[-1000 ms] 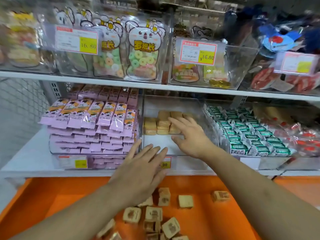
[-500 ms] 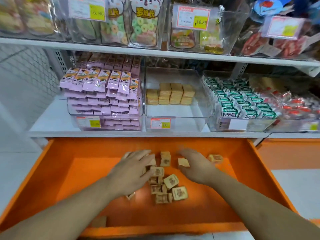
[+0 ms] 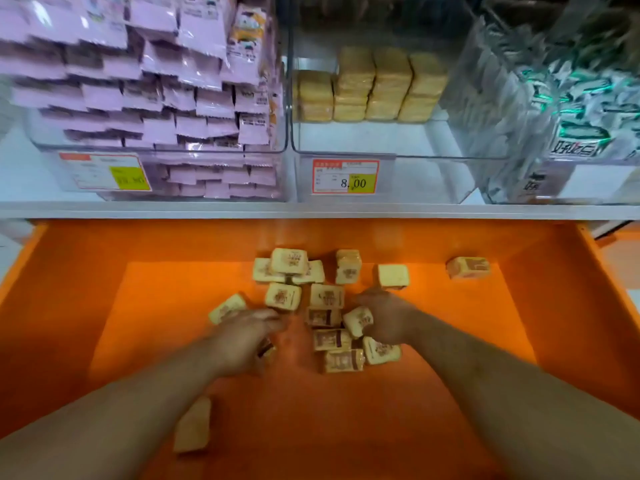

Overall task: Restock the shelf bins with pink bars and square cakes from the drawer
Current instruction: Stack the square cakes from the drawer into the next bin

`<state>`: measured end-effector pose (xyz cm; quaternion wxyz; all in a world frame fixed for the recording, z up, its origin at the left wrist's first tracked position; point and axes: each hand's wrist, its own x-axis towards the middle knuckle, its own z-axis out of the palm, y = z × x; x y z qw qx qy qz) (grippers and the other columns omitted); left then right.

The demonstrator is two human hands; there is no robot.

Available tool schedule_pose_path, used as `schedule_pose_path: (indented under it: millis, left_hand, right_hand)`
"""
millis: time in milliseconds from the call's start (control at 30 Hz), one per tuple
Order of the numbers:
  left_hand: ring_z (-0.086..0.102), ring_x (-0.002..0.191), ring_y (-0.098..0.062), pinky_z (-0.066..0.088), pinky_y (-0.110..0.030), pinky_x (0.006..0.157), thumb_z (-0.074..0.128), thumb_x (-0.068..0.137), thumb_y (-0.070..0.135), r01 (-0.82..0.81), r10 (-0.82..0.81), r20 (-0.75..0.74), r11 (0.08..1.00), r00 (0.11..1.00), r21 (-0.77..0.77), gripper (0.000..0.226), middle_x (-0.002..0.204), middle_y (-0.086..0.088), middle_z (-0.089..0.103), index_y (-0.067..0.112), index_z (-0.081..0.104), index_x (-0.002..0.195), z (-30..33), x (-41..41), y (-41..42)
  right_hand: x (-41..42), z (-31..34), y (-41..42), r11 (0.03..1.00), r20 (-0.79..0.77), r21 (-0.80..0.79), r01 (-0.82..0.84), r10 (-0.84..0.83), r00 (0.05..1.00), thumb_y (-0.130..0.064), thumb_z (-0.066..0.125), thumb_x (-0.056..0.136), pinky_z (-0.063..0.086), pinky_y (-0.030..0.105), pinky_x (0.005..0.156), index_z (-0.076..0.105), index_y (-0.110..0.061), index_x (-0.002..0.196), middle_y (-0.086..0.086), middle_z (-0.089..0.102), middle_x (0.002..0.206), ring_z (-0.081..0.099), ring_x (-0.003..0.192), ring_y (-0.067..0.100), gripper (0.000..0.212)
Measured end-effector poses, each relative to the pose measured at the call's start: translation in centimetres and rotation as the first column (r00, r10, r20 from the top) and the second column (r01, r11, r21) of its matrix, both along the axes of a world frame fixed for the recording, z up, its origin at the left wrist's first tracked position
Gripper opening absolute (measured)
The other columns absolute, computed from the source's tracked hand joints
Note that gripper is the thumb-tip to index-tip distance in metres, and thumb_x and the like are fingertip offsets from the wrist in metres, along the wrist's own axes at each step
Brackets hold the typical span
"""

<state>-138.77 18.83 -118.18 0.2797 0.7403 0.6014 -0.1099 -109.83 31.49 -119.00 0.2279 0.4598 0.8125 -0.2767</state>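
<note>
Nearest, one stray cake [image 3: 193,426] is noted at the near left of the orange drawer [image 3: 69,306], apart from the rest. Next, the left hand [image 3: 242,341] is seen with fingers curled over a wrapped piece; blur hides the grip. The right hand [image 3: 384,320] is closed round a square cake [image 3: 358,320], the loose cakes [image 3: 327,296] lying just beyond and between both hands. Farthest, the clear bin [image 3: 346,133] is found directly behind, partly stocked; pink bars [image 3: 156,98] fill the left bin.
</note>
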Motion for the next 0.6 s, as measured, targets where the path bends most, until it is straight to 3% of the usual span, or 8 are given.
schedule_pose_path:
  millis: [133, 233, 333, 433, 533, 600]
  left_hand:
    - [0.044, 0.141, -0.016, 0.03, -0.033, 0.115, 0.062, 0.097, 0.022, 0.001, 0.0, -0.107, 1.0, 0.994, 0.009, 0.046, 0.152, 0.01, 0.05, 0.033, 0.058, 0.141, -2.2, 0.5, 0.8]
    - [0.05, 0.133, -0.013, 0.031, -0.034, 0.112, 0.062, 0.097, 0.025, -0.015, 0.021, -0.131, 0.999, 0.991, 0.048, 0.034, 0.141, 0.011, 0.059, 0.034, 0.062, 0.13, -2.8, 0.7, 0.9]
    - [0.057, 0.125, -0.01, 0.043, -0.03, 0.103, 0.077, 0.087, 0.036, -0.145, 0.146, -0.016, 0.988, 0.989, 0.058, 0.044, 0.133, 0.015, 0.063, 0.036, 0.064, 0.129, -2.5, 0.8, 1.1]
    - [0.062, 0.113, -0.007, 0.05, -0.028, 0.095, 0.082, 0.083, 0.043, -0.276, 0.28, 0.107, 0.96, 0.954, -0.045, 0.039, 0.121, 0.019, 0.066, 0.038, 0.068, 0.119, -0.3, 1.7, 1.4]
    - [0.067, 0.1, 0.006, 0.058, -0.029, 0.089, 0.082, 0.081, 0.049, -0.353, 0.372, 0.235, 0.928, 0.898, -0.121, 0.034, 0.111, 0.027, 0.072, 0.046, 0.07, 0.112, 2.4, 2.3, 1.4]
    - [0.068, 0.089, 0.009, 0.06, -0.027, 0.083, 0.083, 0.078, 0.054, -0.394, 0.416, 0.314, 0.909, 0.853, -0.134, 0.031, 0.102, 0.029, 0.073, 0.045, 0.072, 0.106, 4.8, 3.0, 1.6]
  right_hand:
    - [0.3, -2.4, 0.9, 1.0, -0.004, -0.003, 0.0, 0.0, 1.0, -0.027, 0.074, 0.091, 0.05, 0.04, 0.106, 0.05, -0.033, 0.149, 0.003, 0.049, 0.148, 0.052, 0.134, 0.026, 0.063]
    - [0.5, -2.8, 1.3, 1.0, -0.022, 0.013, 0.024, -0.023, 0.999, -0.03, 0.078, 0.085, 0.052, 0.039, 0.098, 0.06, -0.029, 0.132, 0.001, 0.056, 0.134, 0.056, 0.123, 0.024, 0.05]
    - [0.4, -2.5, 0.8, 0.997, 0.013, 0.043, 0.06, -0.06, 0.998, -0.028, 0.081, 0.083, 0.05, 0.035, 0.081, 0.053, -0.028, 0.114, 0.001, 0.06, 0.12, 0.06, 0.11, 0.023, 0.042]
    - [0.3, -1.7, -0.7, 0.993, 0.035, 0.047, 0.106, -0.108, 0.994, -0.024, 0.081, 0.084, 0.047, 0.032, 0.073, 0.048, -0.027, 0.116, -0.001, 0.061, 0.113, 0.061, 0.1, 0.021, 0.046]
    - [1.0, 0.5, -1.2, 0.984, -0.034, 0.021, 0.178, -0.177, 0.984, -0.024, 0.075, 0.087, 0.04, 0.028, 0.065, 0.048, -0.026, 0.114, -0.001, 0.059, 0.106, 0.059, 0.092, 0.02, 0.038]
    - [1.5, 3.3, -0.9, 0.97, -0.105, -0.04, 0.241, -0.244, 0.964, -0.026, 0.078, 0.086, 0.046, 0.031, 0.063, 0.055, -0.025, 0.114, 0.001, 0.063, 0.105, 0.062, 0.091, 0.02, 0.036]
